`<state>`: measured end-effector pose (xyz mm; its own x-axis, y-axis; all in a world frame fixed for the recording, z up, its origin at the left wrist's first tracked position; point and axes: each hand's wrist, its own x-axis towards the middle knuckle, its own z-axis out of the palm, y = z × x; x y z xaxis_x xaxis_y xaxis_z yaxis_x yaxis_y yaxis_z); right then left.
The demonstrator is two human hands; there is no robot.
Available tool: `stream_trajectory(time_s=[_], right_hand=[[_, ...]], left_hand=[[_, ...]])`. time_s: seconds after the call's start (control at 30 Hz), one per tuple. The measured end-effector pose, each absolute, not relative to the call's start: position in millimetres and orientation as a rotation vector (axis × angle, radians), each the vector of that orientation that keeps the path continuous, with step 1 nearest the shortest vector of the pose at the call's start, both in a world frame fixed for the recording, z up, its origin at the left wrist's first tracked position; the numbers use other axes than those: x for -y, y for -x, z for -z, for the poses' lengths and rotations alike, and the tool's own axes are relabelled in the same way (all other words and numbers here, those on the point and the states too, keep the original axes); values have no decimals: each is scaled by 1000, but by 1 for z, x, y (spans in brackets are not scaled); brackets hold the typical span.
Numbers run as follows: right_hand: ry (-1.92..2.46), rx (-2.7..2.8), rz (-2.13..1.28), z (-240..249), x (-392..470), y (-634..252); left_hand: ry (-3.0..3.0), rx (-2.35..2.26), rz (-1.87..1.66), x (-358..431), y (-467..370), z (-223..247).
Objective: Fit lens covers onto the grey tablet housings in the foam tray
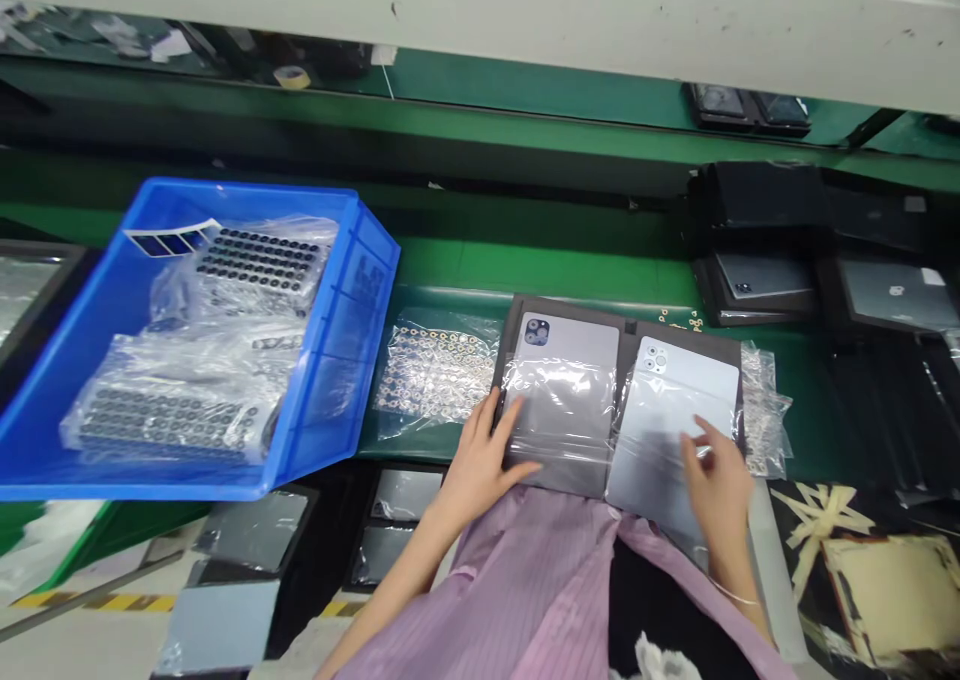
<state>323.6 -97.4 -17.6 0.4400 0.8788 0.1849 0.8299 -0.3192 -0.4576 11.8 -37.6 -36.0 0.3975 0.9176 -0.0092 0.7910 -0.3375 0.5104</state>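
Lens-like rings in bagged sheets [259,260] fill part of a blue bin [364,360] at left, beside a clear bag of small metallic rings [435,370] lying flat on a green worktop [808,390]. Next to it, a worker's left hand [484,455] spreads over the left edge of a dark tray [628,360], its grip wide and closed on nothing visible, the fingers at the left panel [574,348] and the thumb over its lower part. Clear film [562,410] covers most of that panel below the camera cluster. Good work here would seem to call for steady, light pressure from this hand, so that the tray does not slide and the film does not crease.

To the right, the paler panel [664,420] lies slightly askew, its lower end toward the worker's lap. The right hand [716,485] is over its right side, below the camera cluster, with thumb and forefinger narrowly apart; whether this grip pinches film cannot be told. Fingertips best stay low and gentle, clear of the lenses. A second bag [763,410] shows just beyond the tray, and dark stacked trays [765,200] stand farther right.
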Motion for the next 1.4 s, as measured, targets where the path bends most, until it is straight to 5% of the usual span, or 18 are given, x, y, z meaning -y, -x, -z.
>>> stream_trajectory(time_s=[0.27,0.57,1.17,1.4], right_hand=[[2243,1755,-486,64,202,-389],[2324,1474,-494,66,190,-394],[2495,1748,-65,56,189,-357],[2609,1818,26,59,190,-356]], left_hand=[[-1932,-1528,-206,64,-4,64],[-2038,-1674,-229,60,-16,57],[-2229,-1806,-204,62,-56,37],[-2548,-1280,0,34,-153,11]])
